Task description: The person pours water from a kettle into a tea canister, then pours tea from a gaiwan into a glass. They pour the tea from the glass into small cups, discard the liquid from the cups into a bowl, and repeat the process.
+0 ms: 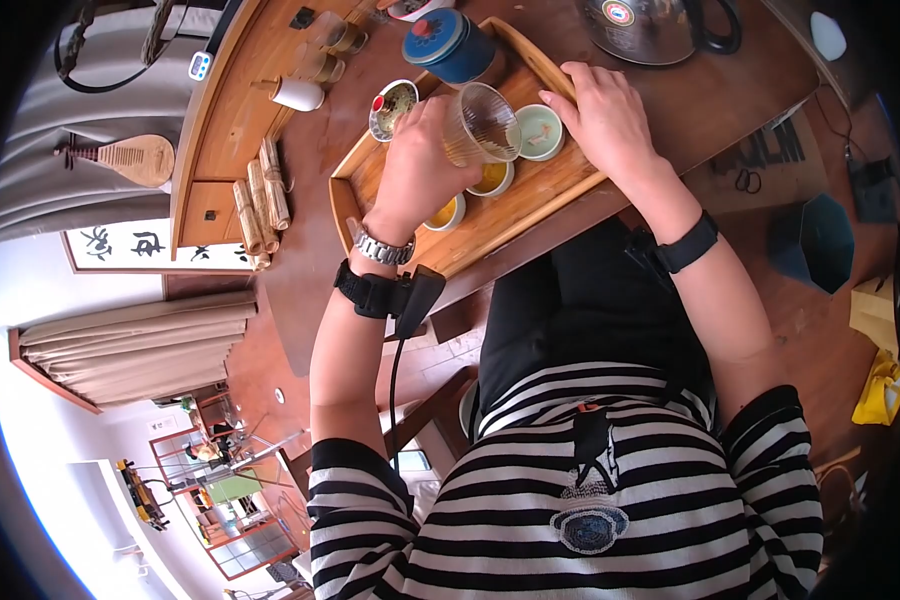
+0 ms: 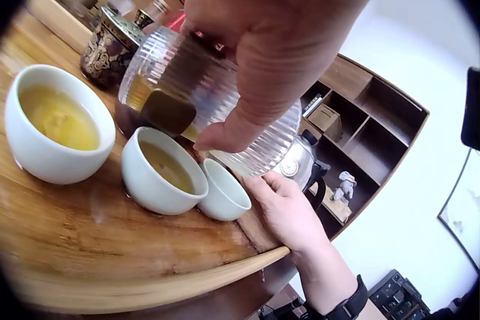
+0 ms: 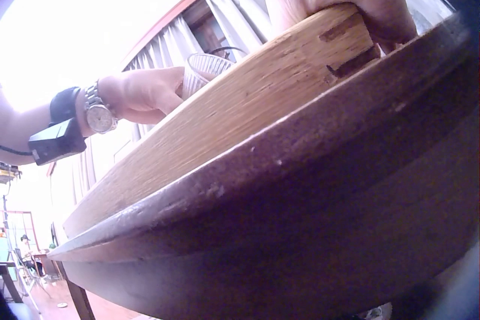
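My left hand [image 1: 420,160] grips a ribbed clear glass pitcher [image 1: 482,122], tilted over the small cups; some liquid shows in the pitcher [image 2: 180,84] in the left wrist view. Two white cups, one nearer [image 2: 64,156] and one in the middle [image 2: 161,191], hold yellow liquid. The third, pale green cup [image 1: 541,143] stands beside the pitcher's mouth. My right hand [image 1: 612,125] holds the right end of the wooden tray [image 1: 515,222], thumb on the inner side near that cup; its fingertips are partly hidden in the right wrist view.
On the tray, a blue lidded pot [image 1: 460,52] stands at the back and a patterned bowl [image 1: 394,108] beyond my left hand. A metal kettle [image 1: 642,30] is behind the right end. Bamboo rolls [image 1: 267,195] lie at the left; a dark bin [image 1: 812,242] stands right.
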Action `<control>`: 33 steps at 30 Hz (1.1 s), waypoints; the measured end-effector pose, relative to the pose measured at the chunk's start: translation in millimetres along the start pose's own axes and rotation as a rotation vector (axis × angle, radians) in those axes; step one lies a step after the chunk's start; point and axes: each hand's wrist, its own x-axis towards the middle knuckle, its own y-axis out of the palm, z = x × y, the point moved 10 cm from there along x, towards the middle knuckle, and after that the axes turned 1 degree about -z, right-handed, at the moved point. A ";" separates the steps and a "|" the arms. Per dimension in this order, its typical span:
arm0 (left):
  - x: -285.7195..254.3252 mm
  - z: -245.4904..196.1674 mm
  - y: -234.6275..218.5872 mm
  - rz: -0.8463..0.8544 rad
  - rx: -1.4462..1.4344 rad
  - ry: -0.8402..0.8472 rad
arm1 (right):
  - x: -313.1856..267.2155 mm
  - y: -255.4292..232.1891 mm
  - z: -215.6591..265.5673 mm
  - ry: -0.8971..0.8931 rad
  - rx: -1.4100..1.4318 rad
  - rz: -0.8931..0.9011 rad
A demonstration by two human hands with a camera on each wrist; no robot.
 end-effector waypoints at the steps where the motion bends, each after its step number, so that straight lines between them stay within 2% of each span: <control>1: 0.3 -1.9 -0.6 -0.006 0.027 0.012 | 0.1 -0.8 0.9 -0.002 0.001 0.001; 10: 5.9 -13.3 5.6 0.003 0.133 0.101 | -0.6 -0.3 0.8 -0.019 0.009 -0.034; 20: 11.2 -25.9 5.6 0.033 0.255 0.108 | -1.5 -0.4 -0.2 -0.015 0.013 -0.041; 28: 10.4 -49.5 8.7 -0.032 0.592 0.211 | -1.7 2.0 0.4 -0.027 0.009 -0.053; 33: 8.6 -61.8 9.6 -0.097 0.694 0.289 | -1.9 1.3 0.7 -0.028 0.006 -0.066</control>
